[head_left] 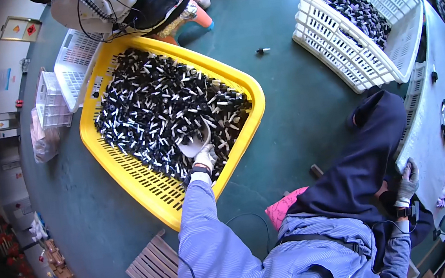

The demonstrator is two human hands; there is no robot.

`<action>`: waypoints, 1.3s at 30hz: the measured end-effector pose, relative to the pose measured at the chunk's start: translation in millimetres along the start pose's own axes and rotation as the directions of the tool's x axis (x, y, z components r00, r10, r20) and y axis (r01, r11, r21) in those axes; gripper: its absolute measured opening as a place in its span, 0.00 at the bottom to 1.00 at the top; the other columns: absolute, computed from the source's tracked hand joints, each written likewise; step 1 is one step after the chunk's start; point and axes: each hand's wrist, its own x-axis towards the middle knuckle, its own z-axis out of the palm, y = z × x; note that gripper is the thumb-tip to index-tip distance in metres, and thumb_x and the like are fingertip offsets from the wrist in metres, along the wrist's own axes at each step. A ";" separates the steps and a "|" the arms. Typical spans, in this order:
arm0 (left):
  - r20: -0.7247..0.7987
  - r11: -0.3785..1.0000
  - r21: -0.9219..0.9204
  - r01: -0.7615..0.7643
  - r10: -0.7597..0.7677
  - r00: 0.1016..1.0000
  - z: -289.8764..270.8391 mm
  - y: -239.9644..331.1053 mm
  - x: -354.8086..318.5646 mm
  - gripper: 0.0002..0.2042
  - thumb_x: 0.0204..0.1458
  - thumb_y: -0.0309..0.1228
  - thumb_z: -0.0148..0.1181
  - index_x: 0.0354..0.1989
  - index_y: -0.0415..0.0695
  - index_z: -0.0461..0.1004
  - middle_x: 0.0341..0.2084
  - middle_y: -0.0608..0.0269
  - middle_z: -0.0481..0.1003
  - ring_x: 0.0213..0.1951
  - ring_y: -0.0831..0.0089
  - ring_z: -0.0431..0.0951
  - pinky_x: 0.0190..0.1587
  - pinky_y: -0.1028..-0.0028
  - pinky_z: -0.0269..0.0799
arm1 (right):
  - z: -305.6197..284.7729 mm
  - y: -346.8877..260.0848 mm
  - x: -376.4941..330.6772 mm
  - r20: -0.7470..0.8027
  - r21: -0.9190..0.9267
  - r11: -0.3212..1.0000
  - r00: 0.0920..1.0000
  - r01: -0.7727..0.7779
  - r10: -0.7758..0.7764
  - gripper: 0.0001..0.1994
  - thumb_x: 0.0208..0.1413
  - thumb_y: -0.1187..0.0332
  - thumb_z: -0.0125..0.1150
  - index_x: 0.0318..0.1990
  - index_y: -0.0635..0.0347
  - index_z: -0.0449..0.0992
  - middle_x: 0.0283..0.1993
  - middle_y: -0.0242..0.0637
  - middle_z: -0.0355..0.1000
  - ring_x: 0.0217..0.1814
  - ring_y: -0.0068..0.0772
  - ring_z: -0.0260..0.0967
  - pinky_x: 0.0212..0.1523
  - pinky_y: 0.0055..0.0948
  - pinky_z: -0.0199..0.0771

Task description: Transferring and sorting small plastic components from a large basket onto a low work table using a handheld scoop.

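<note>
Near the centre, toward 9 o'clock, your left hand [205, 157] is clamping a white scoop [188, 148] among black-and-white pieces [152, 100] in a yellow basket [256, 100]. Your right hand [408, 184] is touching the bench [430, 138] at 4; you cannot tell whether it's gripping. A co-worker [102, 8] is crowding the basket at 11, a white crate [327, 33] is standing at 2, and your leg [346, 167] is lying between basket and bench.

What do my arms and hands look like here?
Your left hand and right hand wear pale gloves, with dark bands at the wrists. The sleeves are blue and finely patterned; a thin black cable runs along the left one.
</note>
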 end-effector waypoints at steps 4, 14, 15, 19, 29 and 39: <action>-0.241 0.957 0.279 -0.078 0.148 0.959 8.7 -14.4 21.5 0.09 0.48 0.30 0.61 0.36 0.42 0.73 0.20 0.61 0.72 0.20 0.67 0.72 0.22 0.68 0.71 | -2.7 0.0 -2.7 -0.031 -0.024 0.999 0.999 -0.029 0.028 0.14 0.61 0.68 0.50 0.50 0.65 0.73 0.48 0.39 0.74 0.49 0.30 0.70 0.53 0.27 0.66; -0.261 0.953 0.192 -0.234 0.279 0.924 16.3 8.3 6.8 0.09 0.41 0.27 0.64 0.32 0.43 0.73 0.18 0.65 0.70 0.15 0.72 0.68 0.15 0.72 0.65 | -3.7 6.7 -0.3 -0.043 -0.146 0.988 0.998 -0.046 0.040 0.13 0.61 0.69 0.50 0.51 0.64 0.73 0.48 0.40 0.74 0.49 0.31 0.69 0.53 0.28 0.66; -0.257 0.956 0.176 -0.235 0.275 0.926 20.9 15.0 10.7 0.10 0.42 0.28 0.64 0.33 0.43 0.73 0.18 0.65 0.69 0.14 0.72 0.68 0.14 0.73 0.64 | -6.2 4.6 0.1 -0.038 -0.140 0.990 0.999 -0.035 0.030 0.13 0.61 0.69 0.50 0.51 0.64 0.73 0.48 0.40 0.74 0.49 0.31 0.69 0.54 0.28 0.66; -0.251 0.948 0.186 -0.259 0.301 0.920 14.0 43.6 31.8 0.08 0.44 0.26 0.61 0.34 0.42 0.75 0.18 0.64 0.71 0.13 0.73 0.68 0.12 0.75 0.60 | 1.8 -6.0 0.7 0.002 -0.132 0.990 0.999 -0.042 0.043 0.13 0.61 0.69 0.50 0.50 0.65 0.73 0.48 0.40 0.74 0.49 0.32 0.69 0.53 0.28 0.66; -0.254 0.949 0.131 -0.286 0.311 0.916 8.1 41.0 47.5 0.10 0.42 0.28 0.63 0.35 0.42 0.76 0.17 0.63 0.72 0.14 0.73 0.69 0.14 0.75 0.62 | 51.4 -193.8 4.8 0.077 0.212 0.840 0.848 0.499 -0.524 0.13 0.58 0.76 0.50 0.50 0.63 0.73 0.46 0.39 0.73 0.46 0.30 0.70 0.46 0.27 0.69; -0.229 0.971 0.080 -0.224 0.236 0.944 20.2 39.5 44.5 0.08 0.44 0.29 0.63 0.33 0.45 0.75 0.20 0.66 0.73 0.16 0.75 0.70 0.17 0.74 0.65 | 260.7 -372.8 -101.7 0.511 0.511 0.049 -0.257 0.858 -0.820 0.30 0.37 0.56 0.69 0.49 0.58 0.68 0.42 0.35 0.68 0.52 0.36 0.65 0.56 0.36 0.63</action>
